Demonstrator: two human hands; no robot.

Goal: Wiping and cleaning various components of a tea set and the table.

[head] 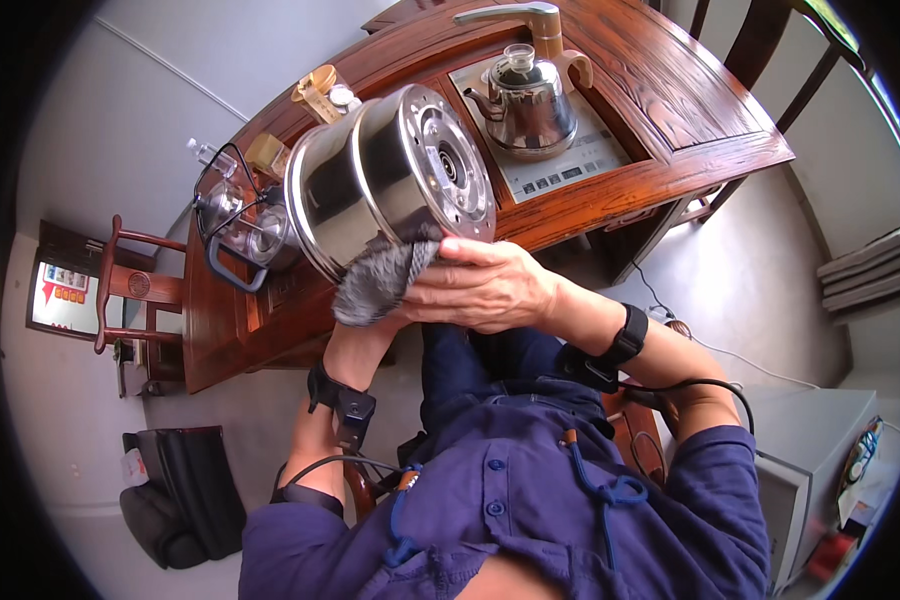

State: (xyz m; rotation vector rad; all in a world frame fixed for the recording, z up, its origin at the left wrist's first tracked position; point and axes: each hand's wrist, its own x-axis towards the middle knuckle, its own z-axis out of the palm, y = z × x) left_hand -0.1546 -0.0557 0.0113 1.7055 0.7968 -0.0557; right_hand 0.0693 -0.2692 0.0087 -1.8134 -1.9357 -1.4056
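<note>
A shiny stainless steel drum [352, 176] is tilted above the near side of a carved wooden tea table [675, 112]. Its round end plate, with small holes and a central hub, faces up and to the right. My right hand [487, 289] presses a fluffy grey cloth [386, 281] against the lower side of the drum, near the end plate. Of my left hand [386, 324] only the wrist end shows below the cloth. The cloth and drum hide its fingers, so their grip cannot be seen.
A steel kettle [529, 109] stands on a built-in tea stove [592, 161] beside a spout [510, 10]. Left of the drum are a black-handled part [236, 270], clear containers [270, 232] and a plastic bottle [221, 159]. A wooden chair [139, 285] stands farther left.
</note>
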